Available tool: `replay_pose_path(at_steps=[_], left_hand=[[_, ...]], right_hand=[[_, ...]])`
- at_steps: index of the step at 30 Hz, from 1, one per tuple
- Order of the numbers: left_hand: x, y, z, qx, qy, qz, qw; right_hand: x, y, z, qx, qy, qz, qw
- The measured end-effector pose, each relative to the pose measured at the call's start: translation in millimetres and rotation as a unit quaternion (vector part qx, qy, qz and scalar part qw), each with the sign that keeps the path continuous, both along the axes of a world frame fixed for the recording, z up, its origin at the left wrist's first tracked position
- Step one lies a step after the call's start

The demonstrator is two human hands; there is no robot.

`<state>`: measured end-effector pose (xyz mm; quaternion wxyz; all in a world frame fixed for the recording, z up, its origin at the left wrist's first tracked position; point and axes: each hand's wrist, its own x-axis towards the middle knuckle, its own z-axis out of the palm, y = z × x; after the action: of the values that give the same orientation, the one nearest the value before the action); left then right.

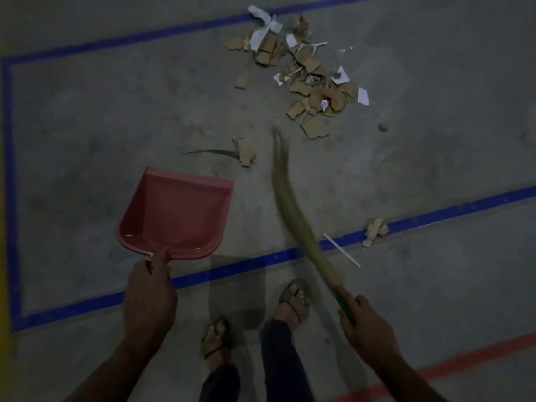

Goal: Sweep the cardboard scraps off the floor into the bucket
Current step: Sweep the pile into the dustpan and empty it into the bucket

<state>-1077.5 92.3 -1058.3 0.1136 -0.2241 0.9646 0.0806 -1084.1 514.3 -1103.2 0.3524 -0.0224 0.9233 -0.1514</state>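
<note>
A heap of brown cardboard scraps (307, 79) mixed with white paper bits lies on the grey floor at the upper middle. One loose scrap (246, 152) sits nearer, just beyond the pink dustpan (174, 213). My left hand (149, 294) grips the dustpan's handle, and the empty pan opens toward the heap. My right hand (367, 329) holds the green handle of a grass broom (290, 198), whose blurred bristles reach toward the heap's near edge. No bucket is in view.
Blue tape lines (261, 261) frame a rectangle on the floor; a red line (452, 364) crosses the lower right. More scraps (374, 230) and a white stick (340, 249) lie on the near blue line. My sandalled feet (293, 300) stand just behind it.
</note>
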Motion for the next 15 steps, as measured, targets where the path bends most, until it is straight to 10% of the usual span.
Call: replay_pose_path(at_steps=[9,15], left_hand=[[7.0,-38.8,-20.9,-0.045,0.024,0.043,0.998],[16.8,-34.7,-43.6,-0.048,0.015,0.068,0.996]], right_hand=[[-15.1,-169.2,-56.7,-0.033,-0.07,0.271,0.959],[-90.0,-202.9,-100.0,-0.004,-0.063,0.08,0.995]])
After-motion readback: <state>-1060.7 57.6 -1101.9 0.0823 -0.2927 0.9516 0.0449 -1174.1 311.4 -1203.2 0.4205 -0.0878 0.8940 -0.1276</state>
